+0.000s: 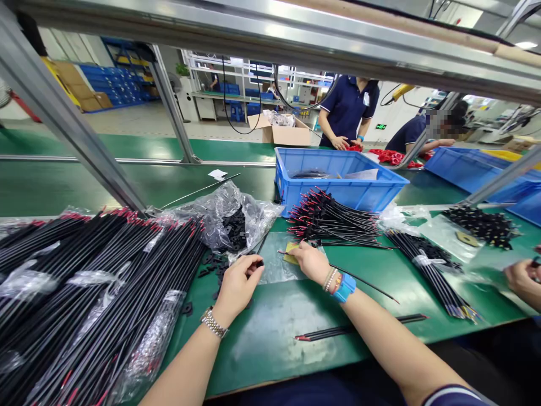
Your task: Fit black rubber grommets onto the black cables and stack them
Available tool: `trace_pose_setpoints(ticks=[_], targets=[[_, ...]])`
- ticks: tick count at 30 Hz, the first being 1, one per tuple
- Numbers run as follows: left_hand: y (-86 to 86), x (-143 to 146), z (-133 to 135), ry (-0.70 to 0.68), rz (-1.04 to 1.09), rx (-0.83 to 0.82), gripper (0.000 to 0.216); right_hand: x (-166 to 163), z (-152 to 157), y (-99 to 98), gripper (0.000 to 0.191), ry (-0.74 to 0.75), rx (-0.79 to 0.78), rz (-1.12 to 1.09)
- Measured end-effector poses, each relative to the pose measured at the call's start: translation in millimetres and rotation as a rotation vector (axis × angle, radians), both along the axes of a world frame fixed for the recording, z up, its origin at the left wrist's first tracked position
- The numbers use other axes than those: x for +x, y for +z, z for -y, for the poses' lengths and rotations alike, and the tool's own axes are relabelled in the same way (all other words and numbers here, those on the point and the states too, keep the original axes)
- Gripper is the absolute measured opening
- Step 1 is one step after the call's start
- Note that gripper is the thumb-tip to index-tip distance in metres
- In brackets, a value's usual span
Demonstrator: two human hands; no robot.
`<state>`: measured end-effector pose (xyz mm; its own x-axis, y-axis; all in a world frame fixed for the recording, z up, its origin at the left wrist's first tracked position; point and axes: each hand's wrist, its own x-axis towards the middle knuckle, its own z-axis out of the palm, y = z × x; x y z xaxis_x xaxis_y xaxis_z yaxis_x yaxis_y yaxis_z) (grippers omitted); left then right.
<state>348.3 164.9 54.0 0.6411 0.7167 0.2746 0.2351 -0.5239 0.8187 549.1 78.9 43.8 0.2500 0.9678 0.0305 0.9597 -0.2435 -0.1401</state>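
left hand (pixel 237 285): bare forearm, silver metal link watch (pixel 213 323) at wrist | right hand (pixel 311 262): beaded bracelets (pixel 331 279) beside a bright blue band (pixel 345 288) | dark navy sleeve with pale edge trim (pixel 452 396) at near right

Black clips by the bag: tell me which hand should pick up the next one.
Left, probably. The left hand already pinches a small black part and sits right beside the loose black clips spilling from the plastic bag. The right hand is farther off, resting on a yellow pad.
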Motion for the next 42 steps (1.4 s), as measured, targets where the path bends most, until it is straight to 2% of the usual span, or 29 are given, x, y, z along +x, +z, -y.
trace_pose_setpoints(ticks=[3,5,11,13,16,21,26,29,32,34,37,42], targets=[[0.0,1,1,-0.014,0.046,-0.103,0.018,2,-2,-1.5,0.032,0.022,-0.021,-0.006],[1.1,2,1,-0.016,0.091,-0.249,0.019,3,0,1.1,0.029,0.039,0.023,-0.057],[8.1,6,5,-0.056,0.292,-0.940,0.028,-14,20,16.0,0.024,0.183,0.452,-0.277],[8.6,7,7,-0.082,0.361,-1.052,0.030,-21,27,17.5,0.024,0.191,0.533,-0.283],[7.2,8,9,-0.098,0.396,-1.092,0.030,-27,33,15.8,0.024,0.182,0.587,-0.261],[5.7,9,10,-0.108,0.354,-1.089,0.032,-30,33,12.3,0.024,0.193,0.583,-0.199],[3.5,12,12,-0.092,0.279,-1.031,0.032,-37,36,11.7,0.024,0.272,0.530,-0.175],[2.1,11,13,-0.077,0.213,-0.814,0.025,-41,36,11.5,0.025,0.264,0.460,-0.207],[3.0,8,14,-0.103,0.138,-0.399,0.013,-42,35,14.1,0.025,0.256,0.353,-0.350],[4.5,6,15,-0.171,0.095,-0.201,0.010,-40,35,17.8,0.024,0.275,0.290,-0.488],[5.8,4,17,-0.245,0.065,-0.092,0.008,-36,34,23.4,0.021,0.292,0.218,-0.657],[4.3,6,19,-0.290,0.033,-0.045,0.005,-35,34,24.6,0.021,0.291,0.152,-0.816]])
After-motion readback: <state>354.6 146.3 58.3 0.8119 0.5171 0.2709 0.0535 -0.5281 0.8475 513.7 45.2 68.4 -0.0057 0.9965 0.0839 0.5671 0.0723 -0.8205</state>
